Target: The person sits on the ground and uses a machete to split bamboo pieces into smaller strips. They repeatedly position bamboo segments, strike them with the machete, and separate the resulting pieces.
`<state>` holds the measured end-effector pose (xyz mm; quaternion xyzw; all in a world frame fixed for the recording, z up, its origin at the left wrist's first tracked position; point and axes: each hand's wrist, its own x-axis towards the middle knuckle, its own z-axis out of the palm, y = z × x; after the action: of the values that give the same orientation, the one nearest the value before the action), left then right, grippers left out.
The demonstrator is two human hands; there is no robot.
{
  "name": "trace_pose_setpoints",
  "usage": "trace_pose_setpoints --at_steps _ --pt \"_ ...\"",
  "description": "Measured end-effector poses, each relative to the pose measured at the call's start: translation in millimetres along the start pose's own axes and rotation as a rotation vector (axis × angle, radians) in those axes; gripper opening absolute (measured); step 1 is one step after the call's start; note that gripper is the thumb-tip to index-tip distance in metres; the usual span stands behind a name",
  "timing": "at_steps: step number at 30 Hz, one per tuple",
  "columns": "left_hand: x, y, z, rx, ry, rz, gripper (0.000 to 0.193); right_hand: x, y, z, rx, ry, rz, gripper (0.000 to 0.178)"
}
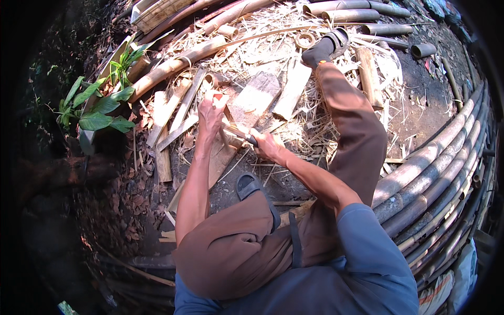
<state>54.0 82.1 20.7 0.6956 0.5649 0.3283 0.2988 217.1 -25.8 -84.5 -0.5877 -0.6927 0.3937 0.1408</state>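
My left hand (211,113) is closed round the upper end of a narrow piece of bamboo (227,114), with a small reddish patch showing by the fingers. My right hand (270,147) grips the dark handle of a knife (239,132). Its blade points left and crosses the bamboo piece just below my left hand; whether it is cutting into it I cannot tell. Under both hands lies a worn wooden board (257,94), sunlit at its far end. A split bamboo piece (294,89) rests to the right of the board.
Pale shavings (273,50) litter the ground. Long bamboo poles (436,168) are stacked along the right, and cut bamboo tubes (352,16) lie at the far right. A leafy plant (97,113) stands at left. My sandalled feet flank the work, the right one (326,47) stretched far forward.
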Motion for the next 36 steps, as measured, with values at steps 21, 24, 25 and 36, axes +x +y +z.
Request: trace_pose_setpoints --at_steps 21,24,25,36 --pt "-50.2 -31.0 -104.4 -0.353 0.499 -0.328 0.027 -112.4 -38.4 -4.8 0.36 0.073 0.327 0.041" --pt "-82.7 -28.2 -86.3 -0.244 0.402 -0.429 0.027 -125.8 -38.0 -12.1 0.47 0.189 0.377 0.047" --pt "-90.6 -30.0 -75.1 -0.135 0.36 -0.421 0.028 -125.8 -27.8 -6.8 0.412 0.238 0.29 0.048" --pt "-107.6 -22.9 -29.1 0.178 0.32 -0.323 0.032 -63.9 -9.6 29.6 0.518 0.032 0.34 0.044"
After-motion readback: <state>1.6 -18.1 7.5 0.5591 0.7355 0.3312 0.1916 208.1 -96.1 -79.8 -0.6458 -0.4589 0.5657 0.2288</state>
